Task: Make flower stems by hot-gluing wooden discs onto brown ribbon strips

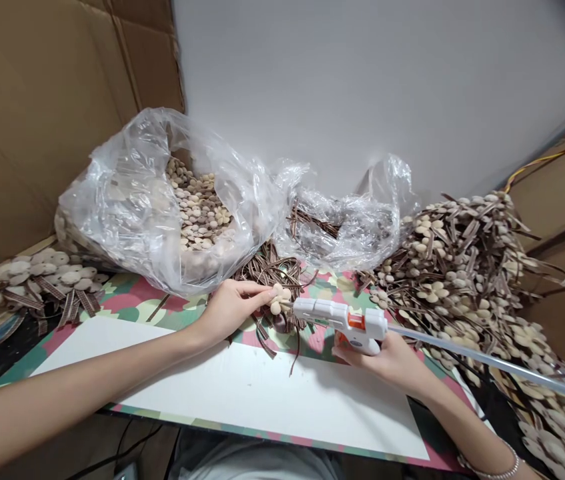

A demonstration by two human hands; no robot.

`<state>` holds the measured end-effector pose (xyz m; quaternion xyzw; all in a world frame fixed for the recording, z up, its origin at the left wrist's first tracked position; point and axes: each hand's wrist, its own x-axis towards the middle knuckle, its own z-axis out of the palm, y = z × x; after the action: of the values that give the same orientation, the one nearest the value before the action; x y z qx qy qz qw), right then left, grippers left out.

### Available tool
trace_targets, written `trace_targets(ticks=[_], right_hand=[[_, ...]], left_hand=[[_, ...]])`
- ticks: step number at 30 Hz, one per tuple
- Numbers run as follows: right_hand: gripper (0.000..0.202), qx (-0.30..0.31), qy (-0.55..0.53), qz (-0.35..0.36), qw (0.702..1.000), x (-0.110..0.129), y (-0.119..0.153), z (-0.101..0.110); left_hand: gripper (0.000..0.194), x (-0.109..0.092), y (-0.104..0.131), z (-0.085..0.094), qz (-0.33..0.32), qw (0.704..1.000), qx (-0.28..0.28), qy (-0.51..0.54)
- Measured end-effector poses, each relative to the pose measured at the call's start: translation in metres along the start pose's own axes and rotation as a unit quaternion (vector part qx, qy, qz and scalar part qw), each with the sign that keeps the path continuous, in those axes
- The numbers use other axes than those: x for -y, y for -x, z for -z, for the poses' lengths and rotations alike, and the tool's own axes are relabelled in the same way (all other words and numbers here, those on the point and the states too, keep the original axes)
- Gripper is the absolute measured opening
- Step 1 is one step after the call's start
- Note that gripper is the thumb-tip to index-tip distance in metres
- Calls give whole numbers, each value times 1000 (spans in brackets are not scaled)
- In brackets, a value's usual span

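Between the thumb and fingers of my left hand [237,308] is a small cream fabric flower [281,300] with rounded petals. My right hand [387,357] is wrapped around the handle of a white glue gun [339,320] with orange parts. Its nozzle points left and meets or nearly meets the flower; I cannot tell if they touch. A long clear glue stick [482,363] runs out of the gun's back to the right. Just behind the flower lies a tangled pile of brown stitched ribbons [275,270], some hanging toward me.
A clear plastic bag [127,193] full of beige flowers stands at the back left. Another bag [357,220] holds brown ribbons. Flowers with ribbons are heaped on the right [462,267] and left [37,277]. White board [242,393] covers the camouflage-patterned tabletop's front. Cardboard [47,120] flanks it.
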<state>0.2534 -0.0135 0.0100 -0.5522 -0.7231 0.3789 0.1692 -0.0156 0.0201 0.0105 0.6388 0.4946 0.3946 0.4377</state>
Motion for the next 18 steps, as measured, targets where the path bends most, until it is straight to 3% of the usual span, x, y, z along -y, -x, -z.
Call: trace_targets(ticks=[18], right_hand=[[26, 20, 11, -11, 1000, -5, 2, 1]], left_hand=[[29, 3, -2, 1, 8, 999, -24, 22]])
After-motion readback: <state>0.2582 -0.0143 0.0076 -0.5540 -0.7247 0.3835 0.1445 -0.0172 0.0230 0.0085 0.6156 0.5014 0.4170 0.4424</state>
